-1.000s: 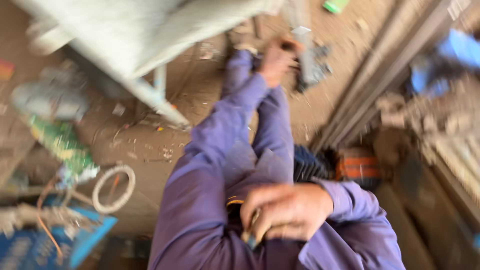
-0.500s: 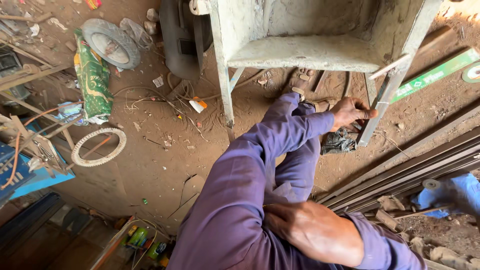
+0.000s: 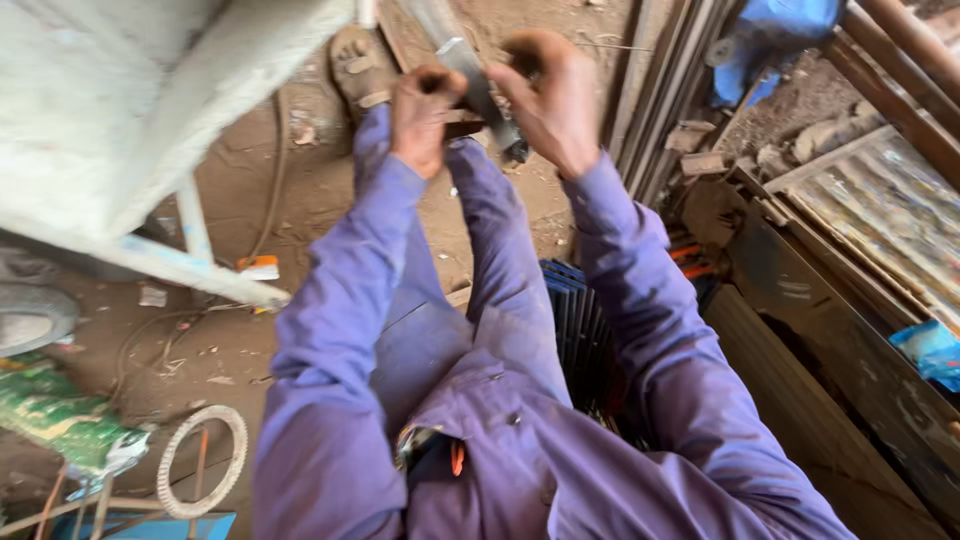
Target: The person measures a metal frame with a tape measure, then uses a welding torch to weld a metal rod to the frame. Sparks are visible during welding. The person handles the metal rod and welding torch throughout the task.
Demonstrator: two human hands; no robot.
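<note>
Down on the dirt floor (image 3: 300, 200), wedged between a grey metal frame (image 3: 150, 110) and a stack of steel bars (image 3: 660, 90), somebody in purple overalls (image 3: 520, 440) has both arms stretched out over their legs. Left hand (image 3: 425, 115) is curled tight around a dark handle-ish bit, right hand (image 3: 550, 100) is wrapped around the other side of the same grey metal piece (image 3: 470, 75), which sits up between the two hands, just past a sandal (image 3: 360, 60). Can't tell exactly what the piece is, it's a bit blurry, could be a tool or a bracket.

How far along? Looks mid-job to me. Both hands are clamped on it and it's off the floor, so the picking-up part is done, but nothing looks fitted or finished yet. No telling how much work the piece has had.

Off to the side: a green sack (image 3: 50, 415), a toothed ring (image 3: 200, 460), an orange tool (image 3: 695, 260) by the bars.
</note>
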